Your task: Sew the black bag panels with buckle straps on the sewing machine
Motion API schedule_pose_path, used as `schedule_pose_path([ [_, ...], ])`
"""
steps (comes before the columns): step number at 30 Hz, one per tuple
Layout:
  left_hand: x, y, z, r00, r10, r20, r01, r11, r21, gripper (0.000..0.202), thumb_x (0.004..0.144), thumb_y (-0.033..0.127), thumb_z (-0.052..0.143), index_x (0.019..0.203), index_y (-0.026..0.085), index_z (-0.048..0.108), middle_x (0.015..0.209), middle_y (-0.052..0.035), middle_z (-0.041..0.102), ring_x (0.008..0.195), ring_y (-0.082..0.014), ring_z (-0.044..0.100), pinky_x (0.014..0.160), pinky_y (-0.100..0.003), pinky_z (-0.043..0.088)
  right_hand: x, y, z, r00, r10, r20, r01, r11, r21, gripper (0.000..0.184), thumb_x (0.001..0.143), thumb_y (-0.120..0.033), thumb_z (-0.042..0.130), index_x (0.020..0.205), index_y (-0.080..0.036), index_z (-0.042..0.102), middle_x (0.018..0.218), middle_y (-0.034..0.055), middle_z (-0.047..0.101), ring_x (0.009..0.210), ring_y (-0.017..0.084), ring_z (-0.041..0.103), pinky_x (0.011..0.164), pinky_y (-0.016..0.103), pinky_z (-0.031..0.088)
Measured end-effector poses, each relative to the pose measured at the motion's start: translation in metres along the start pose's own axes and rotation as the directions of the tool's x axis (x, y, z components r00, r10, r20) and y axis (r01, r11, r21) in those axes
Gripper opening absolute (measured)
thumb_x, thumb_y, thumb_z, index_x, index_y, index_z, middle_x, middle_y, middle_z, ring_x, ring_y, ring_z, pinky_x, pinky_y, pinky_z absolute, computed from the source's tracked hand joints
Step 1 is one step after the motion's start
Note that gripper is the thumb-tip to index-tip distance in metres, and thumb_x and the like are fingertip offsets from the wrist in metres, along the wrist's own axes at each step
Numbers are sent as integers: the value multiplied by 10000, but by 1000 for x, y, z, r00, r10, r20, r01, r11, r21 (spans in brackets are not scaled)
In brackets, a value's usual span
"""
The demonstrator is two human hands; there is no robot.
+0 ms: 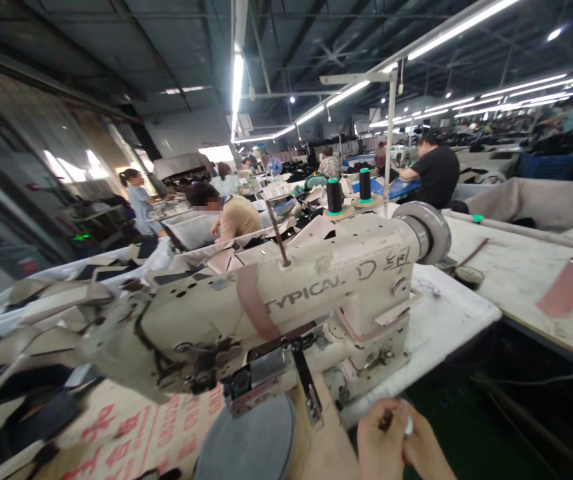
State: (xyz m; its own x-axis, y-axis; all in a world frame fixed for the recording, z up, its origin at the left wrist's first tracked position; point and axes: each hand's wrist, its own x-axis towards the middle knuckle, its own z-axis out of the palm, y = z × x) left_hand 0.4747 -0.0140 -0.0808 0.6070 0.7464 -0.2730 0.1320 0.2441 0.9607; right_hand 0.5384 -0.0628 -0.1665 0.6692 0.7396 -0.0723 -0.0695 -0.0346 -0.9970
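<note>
Close together at the lower right, my left hand [382,440] and my right hand [425,443] meet at the fingertips. Both are closed. A small white piece [409,425] shows between them, at the right fingertips. Something small and dark lies in the curl of the left fingers, too blurred to name. Just beyond the hands stands a cream sewing machine [316,293] marked TYPICAL, with a handwheel [429,233] at its right end. A grey round disc [246,440] sits at the machine's near side, left of my hands.
Two black thread cones [334,197] stand behind the machine. Cut pieces [51,340] are heaped at the left, beside printed sacking [131,433]. A white table [526,293] at the right bears a pink piece [571,287]. Several people [239,217] work farther back.
</note>
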Motion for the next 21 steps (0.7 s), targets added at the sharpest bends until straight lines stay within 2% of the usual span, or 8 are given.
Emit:
schedule_pose_path([
  [2,1,-1,1,999,-31,41,32,999,-9,465,635,601,574,687,138,576,473,51,455,328,-36,319,334,-170,204,0,-3,-28,988,154,-29,-149,980,129,498,755,-631,421,739,-147,540,482,-47,390,358,48,288,334,171,205],
  [4,0,-4,4,998,-50,42,50,999,2,467,635,608,569,697,145,568,461,68,425,317,-31,292,333,-169,183,0,-13,-47,962,272,33,-268,913,308,498,771,-618,418,799,-137,547,498,-57,370,361,25,223,339,157,130],
  [7,-3,-7,7,998,-39,49,37,999,30,469,641,611,561,712,147,576,456,77,407,318,-28,273,340,-170,178,8,-31,-57,928,290,233,-368,802,471,470,758,-573,495,829,-114,570,537,-51,369,413,22,267,372,146,164],
  [9,-3,-9,8,998,-34,46,31,998,54,479,641,618,554,714,146,582,460,75,414,317,-27,267,340,-174,173,19,-40,-57,913,281,296,-399,763,508,450,711,-546,573,847,-117,577,572,-53,370,430,17,277,377,142,174],
  [12,-1,-9,7,998,-32,53,27,995,96,473,649,615,545,700,146,586,466,68,425,315,-30,269,335,-179,162,37,-51,-57,932,258,255,-355,793,495,421,663,-497,642,839,-121,577,596,-61,372,408,1,232,358,146,134],
  [15,-2,-7,5,998,-22,61,14,992,123,440,672,583,547,692,145,587,475,61,433,324,-34,282,335,-179,167,43,-63,-62,948,225,226,-308,832,462,351,688,-446,645,774,-115,568,533,-79,342,376,-7,159,352,154,91],
  [18,-11,-5,-1,1000,-7,16,6,995,101,428,683,571,546,700,146,586,501,56,450,338,-33,292,338,-174,184,24,-73,-63,962,207,179,-263,877,403,316,735,-436,606,750,-124,557,499,-82,342,372,-6,145,361,154,83],
  [21,-26,-6,-10,998,-7,-55,9,999,39,445,676,589,547,740,151,596,508,52,465,346,-36,303,341,-171,202,-12,-73,-47,953,229,196,-279,917,284,384,741,-516,558,720,-133,555,491,-70,351,381,6,168,366,153,103],
])
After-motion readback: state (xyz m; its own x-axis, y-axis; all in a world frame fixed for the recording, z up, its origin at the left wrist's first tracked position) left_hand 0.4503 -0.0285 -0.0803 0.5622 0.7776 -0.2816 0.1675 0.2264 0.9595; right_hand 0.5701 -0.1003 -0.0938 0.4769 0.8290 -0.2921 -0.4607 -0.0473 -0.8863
